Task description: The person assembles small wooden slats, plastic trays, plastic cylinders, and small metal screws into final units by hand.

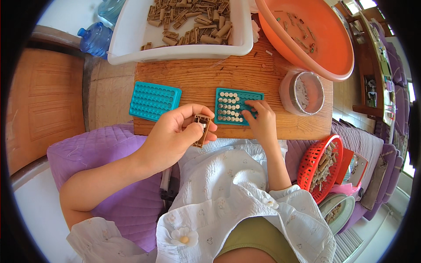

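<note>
My left hand (pixel 182 127) is closed around a small brown plastic casing (pixel 201 130), held above the table's near edge. The casing's open side faces up, and something whitish shows inside it beside my thumb. My right hand (pixel 262 120) reaches over a teal tray (pixel 253 96), thumb and index finger apart at its right part. Small round whitish pieces (pixel 228 106) fill rows of holes in the left part of that tray. Left of it lies a second teal tray (pixel 154 101) with rows of round hollows.
A white bin (pixel 184 51) of brown casings stands at the far side, beside a large orange basin (pixel 326 48) with scattered small parts. A clear round tub (pixel 302 92) is at the wooden table's (pixel 197 79) right. A red basket (pixel 322 175) of parts sits lower right.
</note>
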A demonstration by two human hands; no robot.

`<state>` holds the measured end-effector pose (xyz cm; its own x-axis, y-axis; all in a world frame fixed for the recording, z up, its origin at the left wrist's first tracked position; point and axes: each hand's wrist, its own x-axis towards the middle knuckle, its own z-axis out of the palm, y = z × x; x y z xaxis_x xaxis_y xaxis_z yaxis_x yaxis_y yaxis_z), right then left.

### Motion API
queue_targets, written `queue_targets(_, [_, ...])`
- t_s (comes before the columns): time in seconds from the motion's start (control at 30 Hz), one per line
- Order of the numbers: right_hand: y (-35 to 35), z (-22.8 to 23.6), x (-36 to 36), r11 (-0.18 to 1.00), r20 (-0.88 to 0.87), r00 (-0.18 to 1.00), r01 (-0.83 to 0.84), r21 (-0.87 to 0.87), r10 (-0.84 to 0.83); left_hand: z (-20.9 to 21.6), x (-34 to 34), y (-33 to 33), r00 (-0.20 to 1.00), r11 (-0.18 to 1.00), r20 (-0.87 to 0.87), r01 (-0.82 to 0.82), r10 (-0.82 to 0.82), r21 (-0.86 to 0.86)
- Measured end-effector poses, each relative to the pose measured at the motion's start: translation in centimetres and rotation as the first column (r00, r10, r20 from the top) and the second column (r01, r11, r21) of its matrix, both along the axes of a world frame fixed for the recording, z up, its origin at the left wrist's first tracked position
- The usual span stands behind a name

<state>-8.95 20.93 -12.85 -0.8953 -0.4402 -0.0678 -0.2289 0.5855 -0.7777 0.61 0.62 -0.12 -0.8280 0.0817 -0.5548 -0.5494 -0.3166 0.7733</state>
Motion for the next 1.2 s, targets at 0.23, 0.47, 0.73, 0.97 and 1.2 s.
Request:
queue_targets(0.23, [-0.2, -0.7, 0.6, 0.968, -0.255, 0.955, -0.092, 0.232, 0.152, 0.1, 0.2, 0.3, 0.997, 0.994, -0.062, 0.037, -0.044, -0.104])
queue_targets(0.47, [-3.2, 5.1, 2.7, 0.918, -0.188, 0.969, 0.079, -0.39, -0.163, 0.0, 0.4, 0.5, 0.987, 0.988, -0.135, 0.067, -0.086, -0.14])
queue_targets(0.73, [-5.6, 6.6, 5.1, 0.83, -0.326, 0.943, -0.136, -0.541, -0.058, -0.3, 0.5, 0.5, 0.982, 0.968, -0.136, 0.099, -0.133, -0.232])
queue_targets(0.97, [-4.8, 6.1, 4.5, 0.786, -0.281, 0.94, -0.321, -0.528, 0.195, -1.4, 0.8, 0.4, 0.992, 0.981, -0.099, 0.055, -0.075, -0.188])
queue_targets(1.2, [-0.2, 2.5, 1.2, 0.949, 0.008, 0.997, 0.072, -0.306, -0.073, 0.3, 0.6, -0.1, 0.992, 0.985, -0.045, 0.109, -0.116, -0.134])
